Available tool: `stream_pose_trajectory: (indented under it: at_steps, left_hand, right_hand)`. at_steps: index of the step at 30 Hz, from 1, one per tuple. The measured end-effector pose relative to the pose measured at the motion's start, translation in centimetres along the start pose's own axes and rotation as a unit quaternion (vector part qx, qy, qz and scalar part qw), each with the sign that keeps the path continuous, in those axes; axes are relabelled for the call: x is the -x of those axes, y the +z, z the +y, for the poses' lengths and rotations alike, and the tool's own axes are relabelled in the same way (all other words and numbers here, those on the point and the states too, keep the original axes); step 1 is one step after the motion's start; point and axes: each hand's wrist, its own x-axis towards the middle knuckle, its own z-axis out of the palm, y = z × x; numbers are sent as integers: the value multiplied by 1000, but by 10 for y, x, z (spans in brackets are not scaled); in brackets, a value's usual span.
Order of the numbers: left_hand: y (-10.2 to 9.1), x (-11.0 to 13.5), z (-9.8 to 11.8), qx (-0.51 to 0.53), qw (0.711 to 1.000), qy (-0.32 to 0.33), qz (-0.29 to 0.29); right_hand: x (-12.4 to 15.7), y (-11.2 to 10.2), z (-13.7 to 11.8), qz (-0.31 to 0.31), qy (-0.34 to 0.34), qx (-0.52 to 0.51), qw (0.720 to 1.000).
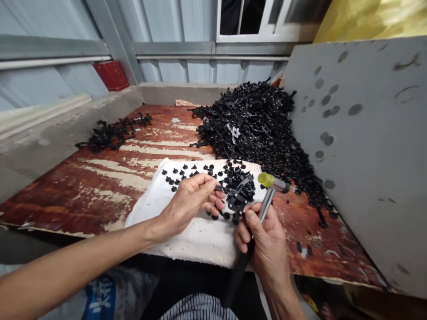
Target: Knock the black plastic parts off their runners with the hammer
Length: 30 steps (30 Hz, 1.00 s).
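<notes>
My left hand (191, 200) is closed in a pinch on a black plastic sprue piece (237, 195) held just above a white cloth pad (200, 235). My right hand (263, 244) is wrapped round the handle of a small hammer (271, 182) with a yellow-green head and a dark grip; its thumb also touches the black piece. Several small black round parts (187, 173) lie scattered on the pad near my fingers.
A big heap of black plastic sprues (260, 124) fills the back right of the worn red-brown board (100, 191). A smaller heap (113, 133) lies at the back left. A grey panel (367, 146) stands at the right; a red box (111, 74) sits on the ledge.
</notes>
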Motion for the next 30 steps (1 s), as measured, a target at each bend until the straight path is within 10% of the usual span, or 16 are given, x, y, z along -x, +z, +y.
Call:
stream_pose_trajectory:
  at_steps: [13, 23, 30]
  left_hand:
    - [-4, -7, 11, -174, 943, -172, -227]
    - [-2, 14, -3, 82, 967, -218, -103]
    - [-4, 19, -12, 75, 976, -182, -95]
  right_hand:
    - [4, -6, 3, -71, 14, 88, 994]
    - [4, -5, 3, -8, -6, 117, 993]
    - [4, -6, 5, -28, -16, 139, 990]
